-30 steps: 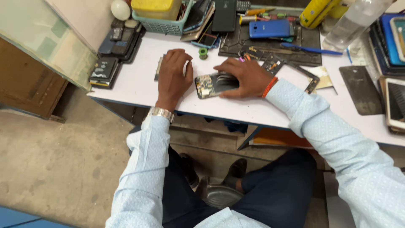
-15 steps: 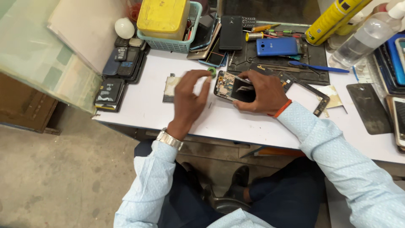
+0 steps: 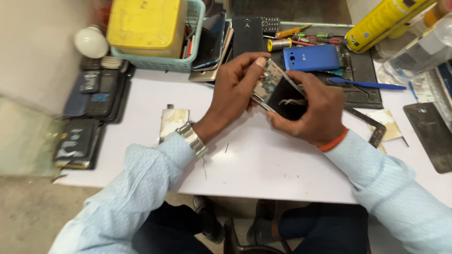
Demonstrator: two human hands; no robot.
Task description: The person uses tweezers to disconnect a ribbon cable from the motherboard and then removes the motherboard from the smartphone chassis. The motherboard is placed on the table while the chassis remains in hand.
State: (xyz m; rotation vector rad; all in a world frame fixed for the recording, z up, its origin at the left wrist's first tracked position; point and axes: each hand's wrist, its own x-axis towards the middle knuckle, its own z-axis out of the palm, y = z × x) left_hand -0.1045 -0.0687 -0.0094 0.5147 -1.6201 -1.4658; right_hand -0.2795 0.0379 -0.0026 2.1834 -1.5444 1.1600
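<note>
An opened phone point(image 3: 281, 92) with its circuit board and black battery exposed is lifted above the white table point(image 3: 263, 164). My right hand point(image 3: 313, 113) grips its lower right side from beneath. Fingers of my left hand point(image 3: 235, 89) pinch the phone's upper left end, thumb on the board. A steel watch sits on my left wrist, an orange band on my right. A flat pale metal plate point(image 3: 173, 121) lies on the table beside my left forearm.
A teal basket point(image 3: 188, 51) with a yellow box stands at the back left beside stacked phones. A blue phone point(image 3: 311, 57) and a blue tool point(image 3: 365, 84) rest on a dark mat. Batteries point(image 3: 77, 143) line the left edge. A yellow can point(image 3: 381, 21) lies at the back right.
Both hands have raised the opened phone off the table and toward the back. My left hand came off the tabletop onto the phone's end. The camera has moved closer.
</note>
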